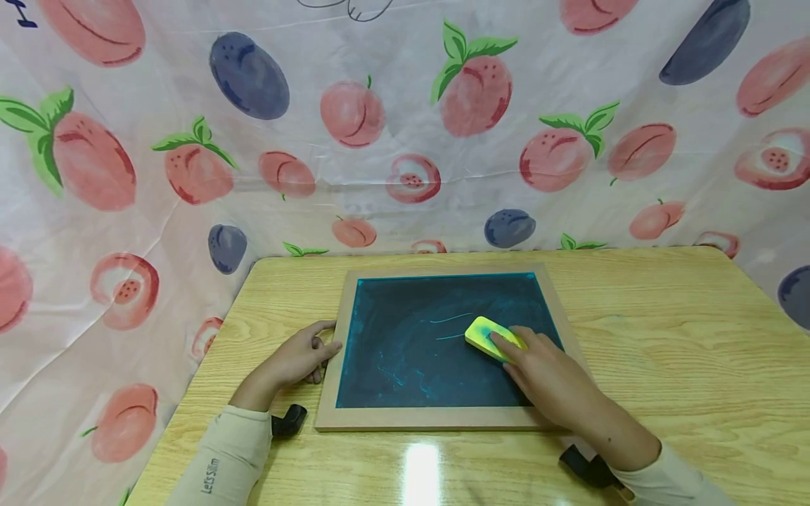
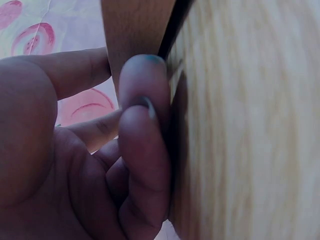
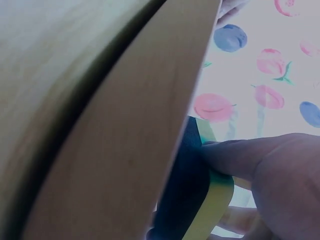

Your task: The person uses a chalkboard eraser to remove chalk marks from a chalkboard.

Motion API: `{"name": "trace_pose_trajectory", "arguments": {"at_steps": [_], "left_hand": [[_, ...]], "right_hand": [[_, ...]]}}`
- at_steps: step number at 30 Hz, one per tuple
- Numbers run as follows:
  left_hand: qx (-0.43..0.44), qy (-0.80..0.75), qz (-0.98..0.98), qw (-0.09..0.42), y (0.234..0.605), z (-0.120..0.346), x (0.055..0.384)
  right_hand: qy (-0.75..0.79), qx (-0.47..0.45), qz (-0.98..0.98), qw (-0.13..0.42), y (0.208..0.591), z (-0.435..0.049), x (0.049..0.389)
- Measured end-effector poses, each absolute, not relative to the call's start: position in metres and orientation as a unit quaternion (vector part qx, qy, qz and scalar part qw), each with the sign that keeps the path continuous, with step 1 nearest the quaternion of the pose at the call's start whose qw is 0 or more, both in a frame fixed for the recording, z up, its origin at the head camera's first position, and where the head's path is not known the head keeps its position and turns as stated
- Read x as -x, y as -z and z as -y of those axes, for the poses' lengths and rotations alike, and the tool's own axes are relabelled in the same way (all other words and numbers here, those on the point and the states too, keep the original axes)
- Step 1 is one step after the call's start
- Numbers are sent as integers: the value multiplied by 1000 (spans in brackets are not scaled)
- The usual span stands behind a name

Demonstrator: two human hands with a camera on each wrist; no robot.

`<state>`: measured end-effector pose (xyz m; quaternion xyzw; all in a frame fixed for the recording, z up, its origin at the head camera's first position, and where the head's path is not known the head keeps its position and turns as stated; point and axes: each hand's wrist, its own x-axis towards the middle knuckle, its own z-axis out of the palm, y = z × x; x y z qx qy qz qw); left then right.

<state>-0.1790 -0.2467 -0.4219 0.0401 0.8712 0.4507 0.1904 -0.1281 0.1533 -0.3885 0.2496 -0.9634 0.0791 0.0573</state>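
Observation:
A small chalkboard (image 1: 392,379) with a light wooden frame (image 1: 430,419) lies on the table. My right hand (image 1: 557,379) grips a yellow-green board eraser (image 1: 481,336) over the right half of its dark surface. In the right wrist view, the dark underside of the eraser (image 3: 187,185) faces the board, and the thumb presses its yellow side. Thin blue chalk lines (image 1: 451,318) run just left of the eraser, and fainter blue marks (image 1: 405,379) show lower left. My left hand (image 1: 297,358) holds the frame's left edge, with curled fingers (image 2: 142,145) against its side near the tabletop.
The wooden table (image 1: 683,337) extends on both sides of the board. A white cloth (image 1: 392,70) printed with peaches and plums hangs behind and at the left. Black wrist devices (image 1: 289,422) sit at both sleeve cuffs, close to the board's front corners.

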Motion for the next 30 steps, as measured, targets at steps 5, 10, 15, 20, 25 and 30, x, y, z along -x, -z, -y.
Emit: {"name": "trace_pose_trajectory", "arguments": {"at_steps": [5,10,15,20,25,30], "left_hand": [[-39,-453,-871,189,423,246,180],[-35,-450,-872,188,422,244,180],[-33,-454,-869,193,412,238,177],[-33,-454,-869,193,401,233,174],[-33,-452,-873,183,412,237,179],[-33,-453,-872,183,396,229,174]], "right_hand": [[-81,-243,965,57,388,-159,134],[-79,-235,967,57,387,-165,141],[-81,-235,967,65,385,-169,145],[-84,-241,965,60,386,-171,149],[-83,-257,961,62,387,-168,150],[-86,-269,957,58,389,-161,149]]}}
